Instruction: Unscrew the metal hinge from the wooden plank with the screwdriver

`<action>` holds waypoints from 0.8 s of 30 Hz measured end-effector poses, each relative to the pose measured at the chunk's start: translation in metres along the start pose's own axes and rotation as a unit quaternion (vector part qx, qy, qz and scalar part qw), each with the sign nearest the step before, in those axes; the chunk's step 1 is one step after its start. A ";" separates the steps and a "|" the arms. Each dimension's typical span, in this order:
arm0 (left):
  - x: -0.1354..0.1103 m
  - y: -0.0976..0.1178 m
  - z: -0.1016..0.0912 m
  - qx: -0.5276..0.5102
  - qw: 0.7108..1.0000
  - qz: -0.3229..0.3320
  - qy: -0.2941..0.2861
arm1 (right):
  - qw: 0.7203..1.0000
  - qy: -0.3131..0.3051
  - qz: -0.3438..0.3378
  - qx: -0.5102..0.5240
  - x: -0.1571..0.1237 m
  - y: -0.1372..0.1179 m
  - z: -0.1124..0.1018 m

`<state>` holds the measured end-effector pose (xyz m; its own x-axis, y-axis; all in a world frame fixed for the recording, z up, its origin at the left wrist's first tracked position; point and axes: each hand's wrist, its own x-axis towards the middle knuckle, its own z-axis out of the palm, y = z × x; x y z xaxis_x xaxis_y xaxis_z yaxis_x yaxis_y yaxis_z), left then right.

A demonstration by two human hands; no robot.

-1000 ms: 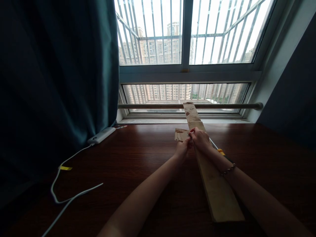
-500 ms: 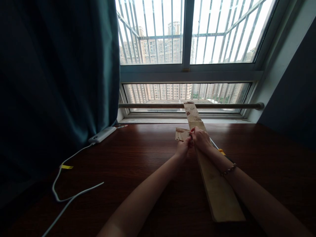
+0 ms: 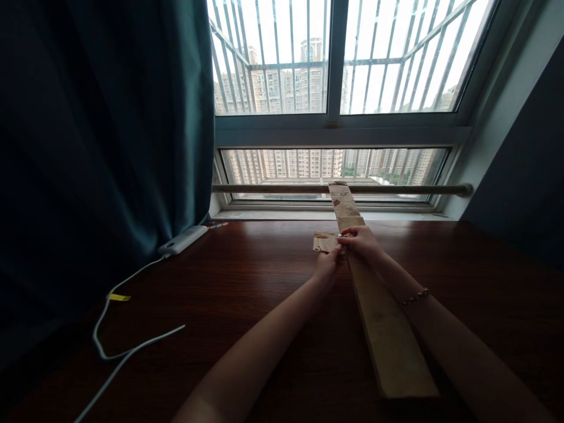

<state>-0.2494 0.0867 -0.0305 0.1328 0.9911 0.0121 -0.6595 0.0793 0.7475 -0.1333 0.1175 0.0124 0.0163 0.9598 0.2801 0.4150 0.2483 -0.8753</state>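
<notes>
A long pale wooden plank (image 3: 388, 335) lies on the dark wooden table (image 3: 247, 282), running from the near edge up to the window rail. A small brown wood piece (image 3: 322, 241) lies against its left side. My left hand (image 3: 328, 262) is closed in a pinch at that small piece's right edge, where it meets the plank. My right hand (image 3: 362, 242) rests on the plank just beyond, its fingers pinched on a tiny shiny metal thing (image 3: 341, 235). The two hands' fingertips almost touch. A bead bracelet (image 3: 414, 298) is on my right wrist.
A white power bank (image 3: 183, 239) with a white cable (image 3: 127, 346) lies at the table's left, below a dark teal curtain (image 3: 101, 129). A metal rail (image 3: 273, 188) crosses the barred window behind the table. A dark wall stands at the right.
My right hand has shifted slightly up the plank and turned. The yellow-handled tool that showed beside my right wrist is no longer in sight. My left hand has barely moved.
</notes>
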 end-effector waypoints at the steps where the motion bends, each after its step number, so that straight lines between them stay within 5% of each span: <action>1: 0.000 0.000 0.000 0.000 1.000 0.000 -0.001 | 1.000 0.000 0.010 0.020 -0.001 -0.002 0.001; 7: 0.001 0.000 0.000 0.007 1.000 0.002 0.003 | 0.995 0.024 0.056 0.081 -0.004 -0.005 0.004; 24: -0.001 0.006 0.004 0.030 0.999 -0.007 -0.006 | 0.994 0.082 0.001 0.068 -0.004 0.001 0.006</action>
<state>-0.2508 0.0862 -0.0233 0.1510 0.9885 0.0090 -0.6116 0.0863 0.7865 -0.1386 0.1143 0.0080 0.1699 0.9290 0.3287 0.2888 0.2719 -0.9179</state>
